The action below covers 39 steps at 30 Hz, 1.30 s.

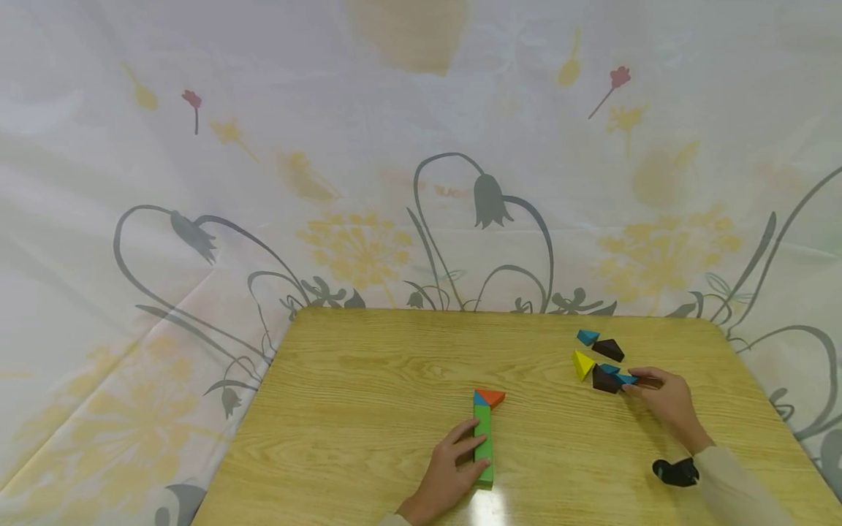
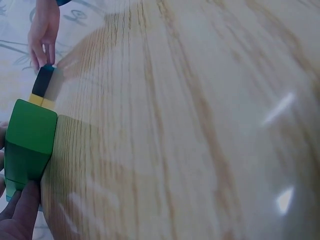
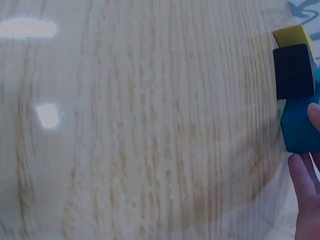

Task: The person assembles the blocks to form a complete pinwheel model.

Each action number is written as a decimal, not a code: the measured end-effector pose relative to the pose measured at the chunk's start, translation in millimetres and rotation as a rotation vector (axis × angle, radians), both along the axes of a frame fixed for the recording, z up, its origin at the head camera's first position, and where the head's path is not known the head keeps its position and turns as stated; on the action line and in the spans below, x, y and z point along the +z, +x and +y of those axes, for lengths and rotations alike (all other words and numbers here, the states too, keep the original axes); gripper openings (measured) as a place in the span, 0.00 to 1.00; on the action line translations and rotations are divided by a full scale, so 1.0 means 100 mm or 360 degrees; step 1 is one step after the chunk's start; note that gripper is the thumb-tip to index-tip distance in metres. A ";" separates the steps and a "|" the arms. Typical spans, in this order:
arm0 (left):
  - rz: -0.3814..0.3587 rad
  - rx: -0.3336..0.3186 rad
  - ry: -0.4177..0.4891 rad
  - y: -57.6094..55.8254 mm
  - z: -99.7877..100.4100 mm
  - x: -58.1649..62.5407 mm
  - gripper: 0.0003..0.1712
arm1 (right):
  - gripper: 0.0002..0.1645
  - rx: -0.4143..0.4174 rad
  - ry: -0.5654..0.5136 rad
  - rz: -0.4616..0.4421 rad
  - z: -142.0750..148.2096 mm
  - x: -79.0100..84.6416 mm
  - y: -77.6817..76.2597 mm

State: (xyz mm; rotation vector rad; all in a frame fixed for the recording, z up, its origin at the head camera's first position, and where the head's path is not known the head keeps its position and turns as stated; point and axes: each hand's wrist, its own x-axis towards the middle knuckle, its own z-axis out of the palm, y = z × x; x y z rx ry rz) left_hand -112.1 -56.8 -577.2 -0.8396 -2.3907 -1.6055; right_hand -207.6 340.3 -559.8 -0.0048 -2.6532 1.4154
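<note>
In the head view my left hand lies along a green strip of blocks, its fingertips and thumb touching it. A small blue triangle block and an orange triangle block sit against the strip's far end. On the right, my right hand pinches a blue triangle block between thumb and fingers. That block touches a black block; another blue piece lies just behind. In the right wrist view the fingers touch the blue block, beside the black one.
A yellow triangle block stands left of the black block. Farther back lie a blue block and another black block. A black bird-like shape is near the right forearm. Behind the wooden table hangs a flower-print cloth.
</note>
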 end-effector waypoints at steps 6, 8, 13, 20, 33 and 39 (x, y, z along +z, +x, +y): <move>-0.0006 -0.0006 -0.0006 0.01 0.00 0.02 0.20 | 0.22 -0.0056 -0.0025 0.0083 -0.03 -0.06 0.04; -0.0009 -0.0006 -0.0002 0.00 0.00 -0.03 0.21 | 0.21 -0.0077 -0.0032 0.0095 -0.03 -0.08 0.04; -0.0047 -0.0024 0.0032 0.01 -0.01 0.05 0.20 | 0.22 -0.0109 -0.0024 0.0106 -0.02 -0.08 0.03; -0.0073 -0.0028 0.0020 -0.05 -0.02 -0.18 0.22 | 0.23 -0.0103 -0.0047 0.0138 -0.06 0.01 0.08; -0.0063 -0.0023 0.0035 -0.05 -0.02 -0.18 0.22 | 0.16 0.0111 -0.0229 0.0373 -0.34 0.22 0.03; -0.0086 -0.0041 0.0023 -0.05 -0.02 -0.16 0.23 | 0.17 0.0218 -0.0256 0.0398 -0.56 0.36 0.02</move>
